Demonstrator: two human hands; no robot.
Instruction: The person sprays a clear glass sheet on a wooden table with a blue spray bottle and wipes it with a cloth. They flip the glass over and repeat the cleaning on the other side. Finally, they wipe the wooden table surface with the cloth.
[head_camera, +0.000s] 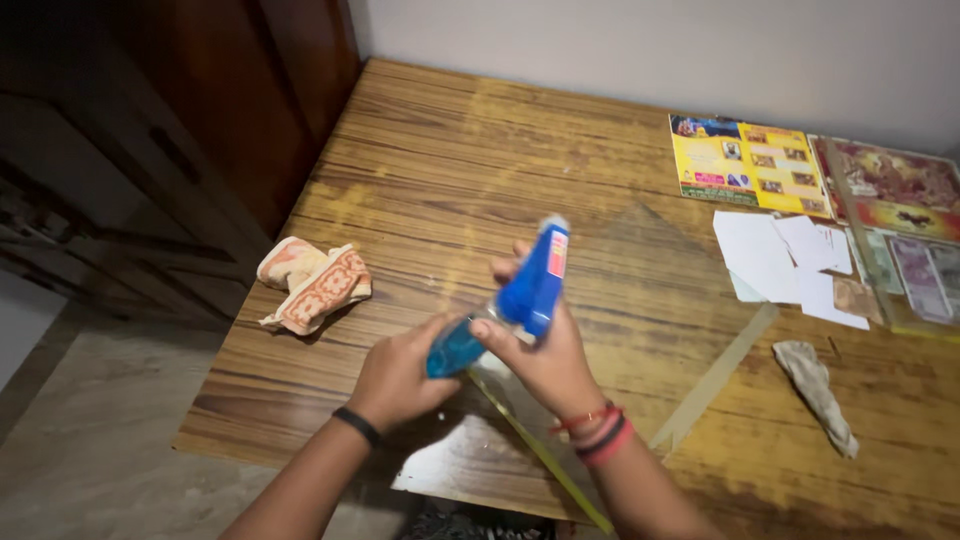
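A: Wooden tabletop (450, 170) under dim light, dark cabinet to the left, pale wall behind. Sheet of clear glass (640, 300) lying over the wood, near corner jutting past the edge.

B: Blue spray bottle (525, 295) held tilted above that glass. Left hand (400, 380) cupped round the lower end, fingers pressed together on it. Right hand (545, 365) wrapped about the neck, fingers curled tight.

A: Risks? Nozzle direction unclear, so possibly mist drifting onto the papers. Overhanging glass corner near both forearms: one nudge, likely a slide or a chip.

B: Count, then. One bottle. Two cloths: patterned rag (312, 285) at left, grey rag (818, 395) at right. Two colourful prints (750, 165) at the far edge, a loose cluster of white paper slips (780, 262) beside them, number hard to tell.
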